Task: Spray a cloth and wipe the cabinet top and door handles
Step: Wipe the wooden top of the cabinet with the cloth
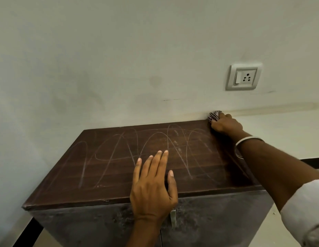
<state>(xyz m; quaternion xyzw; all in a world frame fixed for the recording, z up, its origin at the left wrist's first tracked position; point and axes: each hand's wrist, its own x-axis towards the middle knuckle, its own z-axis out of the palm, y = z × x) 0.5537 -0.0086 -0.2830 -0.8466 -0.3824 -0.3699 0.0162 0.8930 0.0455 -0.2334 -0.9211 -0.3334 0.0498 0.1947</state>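
Observation:
The dark brown cabinet top (105, 168) stands against a pale wall and carries looping whitish scribble marks. My right hand (224, 124) is at the top's far right corner by the wall, shut on a bunched patterned cloth (214, 116) that presses against that corner. My left hand (153, 184) lies flat with fingers spread on the front middle of the top, its palem over the front edge. Below it, a metal door handle (173, 217) shows partly on the cabinet's dusty front. No spray bottle is in view.
A white switch and socket plate (243, 77) is on the wall above the right corner. A dark skirting line (312, 162) runs along the floor to the right, and another dark strip (28, 232) lies at the lower left.

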